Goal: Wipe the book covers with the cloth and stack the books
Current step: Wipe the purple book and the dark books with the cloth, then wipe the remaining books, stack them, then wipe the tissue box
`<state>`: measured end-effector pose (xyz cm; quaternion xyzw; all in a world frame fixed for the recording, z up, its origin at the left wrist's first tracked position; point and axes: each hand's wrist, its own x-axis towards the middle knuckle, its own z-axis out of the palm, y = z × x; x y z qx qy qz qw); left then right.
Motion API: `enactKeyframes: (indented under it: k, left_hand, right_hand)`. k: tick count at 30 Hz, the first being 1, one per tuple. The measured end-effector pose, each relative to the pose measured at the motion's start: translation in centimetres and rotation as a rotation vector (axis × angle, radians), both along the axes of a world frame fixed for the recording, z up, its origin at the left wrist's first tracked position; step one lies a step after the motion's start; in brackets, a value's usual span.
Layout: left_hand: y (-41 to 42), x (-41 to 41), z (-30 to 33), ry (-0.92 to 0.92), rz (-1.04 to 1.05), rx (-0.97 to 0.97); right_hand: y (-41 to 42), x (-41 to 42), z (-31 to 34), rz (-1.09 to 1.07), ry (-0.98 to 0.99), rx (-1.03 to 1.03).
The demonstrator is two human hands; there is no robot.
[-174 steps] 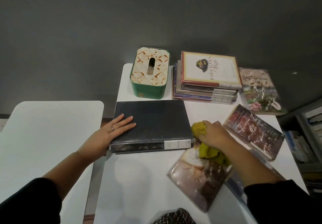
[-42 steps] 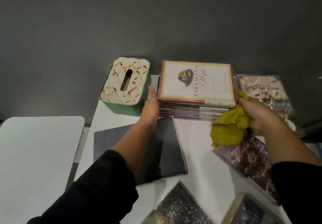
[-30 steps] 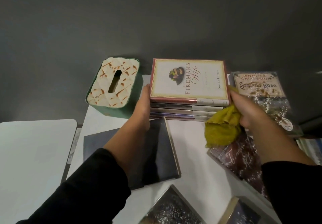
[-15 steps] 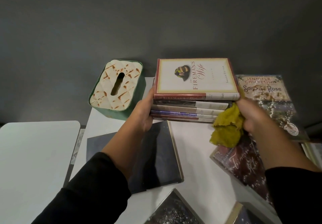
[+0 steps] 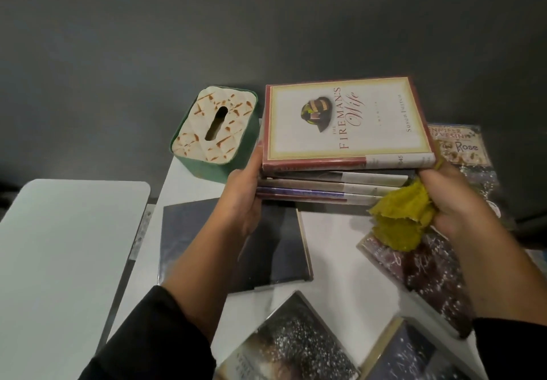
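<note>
The stack of books hangs gripped between both hands just right of the tissue box: left hand clamps its left end, right hand its right, pinching the yellow cloth, likely to carry all together.

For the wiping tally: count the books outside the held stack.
5: black book mid-table, Rose book far right, maroon book beneath the cloth, speckled book and bluish book at the bottom edge. Others may be hidden.
</note>
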<state>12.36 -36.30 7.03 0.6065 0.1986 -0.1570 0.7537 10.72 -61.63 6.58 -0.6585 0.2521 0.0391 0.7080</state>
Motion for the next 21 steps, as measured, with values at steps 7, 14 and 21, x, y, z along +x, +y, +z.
enactKeyframes:
  k: [7,14,21]
  left_hand:
    - [3.6,-6.7,2.7,-0.069,0.117,-0.01]
    - [8.8,-12.2,2.5,-0.107,0.015,0.055]
    - [12.2,-14.7,0.9,-0.054,0.092,0.13]
  right_hand:
    - [3.9,-3.8,1.5,0.114,-0.04,0.067]
    - [8.6,-8.2,1.6,0.16,-0.062,0.117]
    - [13.2,-9.4,0.1,0.221,-0.044,0.053]
